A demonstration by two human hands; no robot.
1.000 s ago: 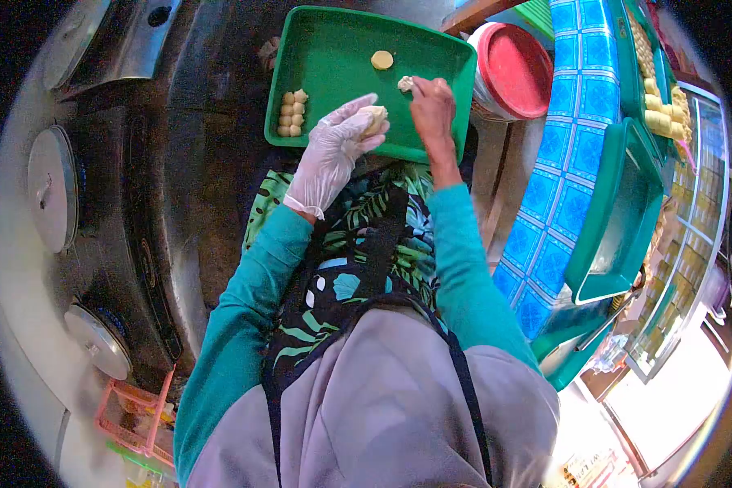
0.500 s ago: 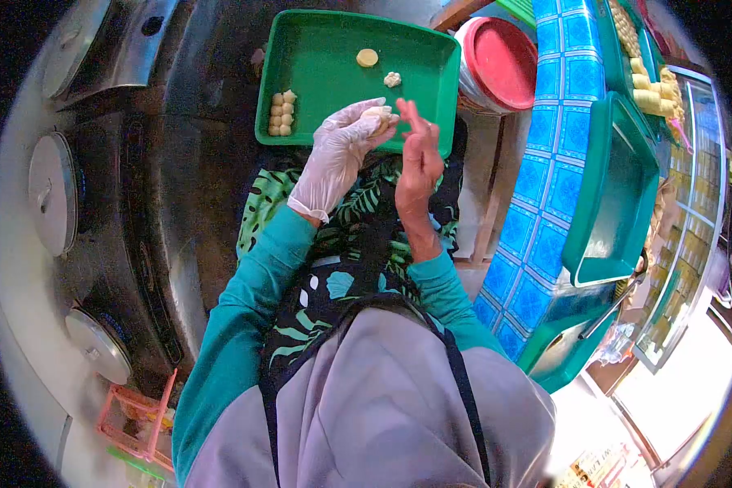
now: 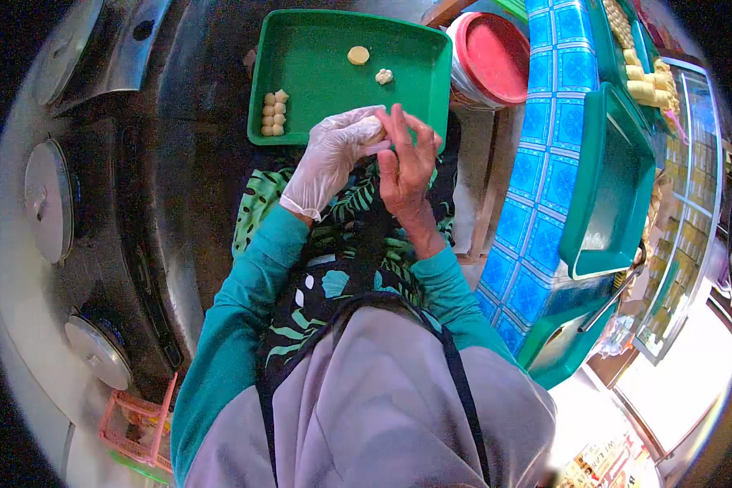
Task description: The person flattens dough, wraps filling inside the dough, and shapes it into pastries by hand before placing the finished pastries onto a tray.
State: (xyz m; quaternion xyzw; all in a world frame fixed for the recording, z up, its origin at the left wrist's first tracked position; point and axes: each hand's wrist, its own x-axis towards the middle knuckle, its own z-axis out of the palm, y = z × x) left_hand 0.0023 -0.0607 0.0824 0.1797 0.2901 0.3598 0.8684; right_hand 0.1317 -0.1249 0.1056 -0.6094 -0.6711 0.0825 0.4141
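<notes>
Left hand (image 3: 337,150) gloved, gripping pale dough piece (image 3: 371,125), at 6 o'clock edge of green tray (image 3: 325,77), right hand (image 3: 409,163) loosely spread, apparently touching the piece, dough balls (image 3: 278,119) at tray's 8 o'clock

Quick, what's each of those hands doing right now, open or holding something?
Left hand: gloved, closed around a pale dough piece.
Right hand: bare, open, right by that piece; contact unclear.

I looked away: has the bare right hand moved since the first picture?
Yes. Against the green tray, the right hand moved toward the near edge, beside the left hand.
</notes>
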